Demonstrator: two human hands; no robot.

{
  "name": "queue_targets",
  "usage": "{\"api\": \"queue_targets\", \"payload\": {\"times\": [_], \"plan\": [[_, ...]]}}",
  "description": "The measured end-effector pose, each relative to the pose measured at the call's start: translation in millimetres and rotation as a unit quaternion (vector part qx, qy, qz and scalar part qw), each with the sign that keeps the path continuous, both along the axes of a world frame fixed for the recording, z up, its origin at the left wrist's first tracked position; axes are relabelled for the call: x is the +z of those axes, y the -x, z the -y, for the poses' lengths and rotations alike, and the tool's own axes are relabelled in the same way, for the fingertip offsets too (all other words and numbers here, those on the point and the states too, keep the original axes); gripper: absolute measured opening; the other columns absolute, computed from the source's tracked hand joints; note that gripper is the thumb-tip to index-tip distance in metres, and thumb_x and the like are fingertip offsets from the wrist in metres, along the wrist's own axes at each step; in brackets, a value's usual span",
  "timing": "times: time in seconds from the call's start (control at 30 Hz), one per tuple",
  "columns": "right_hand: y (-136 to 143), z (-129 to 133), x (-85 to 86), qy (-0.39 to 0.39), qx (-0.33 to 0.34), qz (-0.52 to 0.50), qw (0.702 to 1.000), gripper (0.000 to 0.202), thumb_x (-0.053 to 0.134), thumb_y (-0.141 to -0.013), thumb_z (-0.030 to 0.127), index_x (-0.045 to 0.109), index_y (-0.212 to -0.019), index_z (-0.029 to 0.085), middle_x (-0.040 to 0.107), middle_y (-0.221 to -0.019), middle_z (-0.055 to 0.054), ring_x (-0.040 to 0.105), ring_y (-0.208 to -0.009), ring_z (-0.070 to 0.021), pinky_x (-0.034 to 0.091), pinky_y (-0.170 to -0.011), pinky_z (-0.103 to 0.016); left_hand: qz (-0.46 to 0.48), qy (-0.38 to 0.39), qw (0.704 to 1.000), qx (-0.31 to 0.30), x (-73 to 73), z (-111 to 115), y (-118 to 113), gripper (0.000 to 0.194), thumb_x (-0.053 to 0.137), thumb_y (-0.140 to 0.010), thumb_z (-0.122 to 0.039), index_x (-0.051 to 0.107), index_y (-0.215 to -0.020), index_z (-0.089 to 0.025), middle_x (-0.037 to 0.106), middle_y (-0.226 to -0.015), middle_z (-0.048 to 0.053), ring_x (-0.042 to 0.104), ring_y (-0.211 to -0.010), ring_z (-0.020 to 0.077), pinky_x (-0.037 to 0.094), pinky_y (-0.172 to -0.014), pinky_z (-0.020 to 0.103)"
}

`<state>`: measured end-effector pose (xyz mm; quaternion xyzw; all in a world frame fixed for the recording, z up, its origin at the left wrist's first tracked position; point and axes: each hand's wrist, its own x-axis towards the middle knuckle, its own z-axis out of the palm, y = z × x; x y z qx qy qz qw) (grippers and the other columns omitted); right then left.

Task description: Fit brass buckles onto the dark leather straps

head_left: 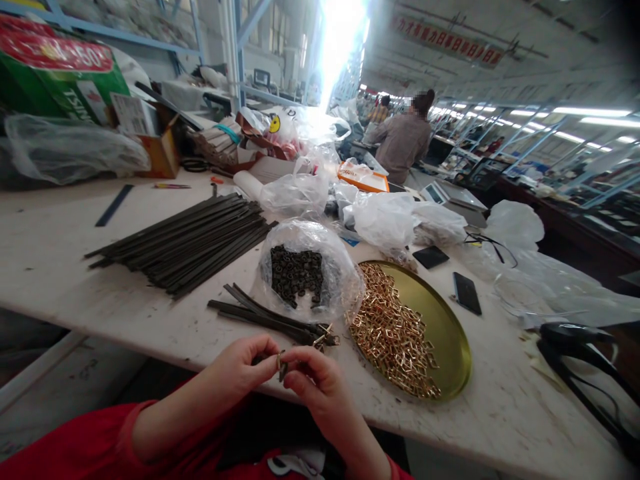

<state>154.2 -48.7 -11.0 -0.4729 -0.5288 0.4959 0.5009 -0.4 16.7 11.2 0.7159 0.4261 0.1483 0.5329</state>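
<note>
My left hand and right hand together pinch a gold buckle and dark strip, apparently mid-threading, so next probably calls for a snug pull.

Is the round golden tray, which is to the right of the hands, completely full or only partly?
Only partly: small gold-coloured loops are heaped on its left side, while the tray shows bare surface on the right.

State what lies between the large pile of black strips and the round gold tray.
In the head view, a clear plastic bag of small black loops lies between the pile and the tray.
</note>
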Motion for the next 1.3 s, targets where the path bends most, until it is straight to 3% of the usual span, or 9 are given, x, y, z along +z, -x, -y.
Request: {"api": "queue_targets", "payload": {"times": [0.13,0.33,0.5,0.73,0.87,1.03,1.17,1.3], "plan": [[-6,0,2.3,-0.039,0.016,0.12,0.992,0.007,0.061,-0.078,0.025,0.065,-0.082,0.021,0.059,-0.071,0.002,0.051,-0.067,-0.0123,0.037,-0.063,-0.023,-0.022,-0.02,0.999,-0.013,-2.0,5,-1,0.029,0.045,-0.075,-0.041,0.059,-0.073,-0.015,0.06,-0.068,0.0,0.055,-0.069,0.0176,0.043,-0.062,0.024],[-15,1,2.4,0.033,0.075,0.114,0.99,0.013,0.054,-0.083,0.029,0.06,-0.079,0.018,0.057,-0.069,0.003,0.049,-0.065,-0.0113,0.035,-0.058,-0.021,-0.033,-0.045,0.998,-0.019,-7.1,9,0,0.025,0.046,-0.077,-0.033,0.063,-0.078,-0.016,0.064,-0.072,-0.001,0.058,-0.071,0.0172,0.043,-0.063,0.023],[-12,4,-1.0,-0.014,0.004,0.198,0.98,0.013,0.047,-0.085,0.024,0.056,-0.078,0.019,0.057,-0.069,0.001,0.05,-0.065,-0.0128,0.035,-0.059,-0.023,-0.036,-0.054,0.998,-0.021,-11.6,7,-1,0.024,0.046,-0.075,-0.031,0.064,-0.078,-0.016,0.065,-0.074,-0.001,0.059,-0.073,0.0178,0.044,-0.067,0.023],[-10,4,0.6,-0.025,-0.01,0.22,0.975,0.007,0.048,-0.081,0.017,0.054,-0.078,0.02,0.053,-0.068,0.002,0.048,-0.063,-0.0123,0.035,-0.057,-0.023,-0.015,-0.027,1.0,-0.003,-7.9,9,-5,0.026,0.045,-0.073,-0.036,0.061,-0.076,-0.016,0.064,-0.074,0.0,0.057,-0.073,0.0189,0.045,-0.069,0.025],[-7,1,-3.6,-0.018,-0.083,0.218,0.972,0.013,0.053,-0.079,0.02,0.056,-0.092,0.019,0.06,-0.077,-0.001,0.054,-0.069,-0.0146,0.04,-0.065,-0.026,0.026,-0.051,0.998,-0.013,-2.0,15,-9,0.028,0.039,-0.082,-0.037,0.058,-0.085,-0.017,0.066,-0.084,0.002,0.057,-0.08,0.0186,0.045,-0.075,0.027],[5,2,-11.1,-0.028,-0.168,0.18,0.969,0.008,0.056,-0.08,0.025,0.06,-0.081,0.019,0.063,-0.075,-0.003,0.057,-0.069,-0.0164,0.043,-0.064,-0.027,0.02,-0.069,0.997,0.006,-9.2,17,-12,0.028,0.038,-0.084,-0.039,0.055,-0.086,-0.017,0.064,-0.087,0.003,0.056,-0.079,0.019,0.044,-0.075,0.028],[11,8,-15.4,-0.118,-0.151,0.21,0.959,0.019,0.051,-0.084,0.022,0.064,-0.098,0.023,0.065,-0.089,-0.006,0.058,-0.083,-0.0194,0.043,-0.073,-0.03,0.023,-0.083,0.996,0.03,-14.9,14,-11,0.027,0.039,-0.084,-0.04,0.054,-0.085,-0.017,0.063,-0.087,0.004,0.056,-0.08,0.0195,0.045,-0.076,0.029],[9,7,-16.0,-0.129,-0.145,0.236,0.952,0.021,0.049,-0.085,0.019,0.065,-0.097,0.025,0.064,-0.087,-0.006,0.057,-0.08,-0.0191,0.043,-0.07,-0.03,0.034,-0.07,0.997,0.022,-5.2,19,-9,0.026,0.036,-0.084,-0.037,0.054,-0.084,-0.018,0.063,-0.085,0.003,0.056,-0.081,0.0191,0.045,-0.076,0.028]]}}
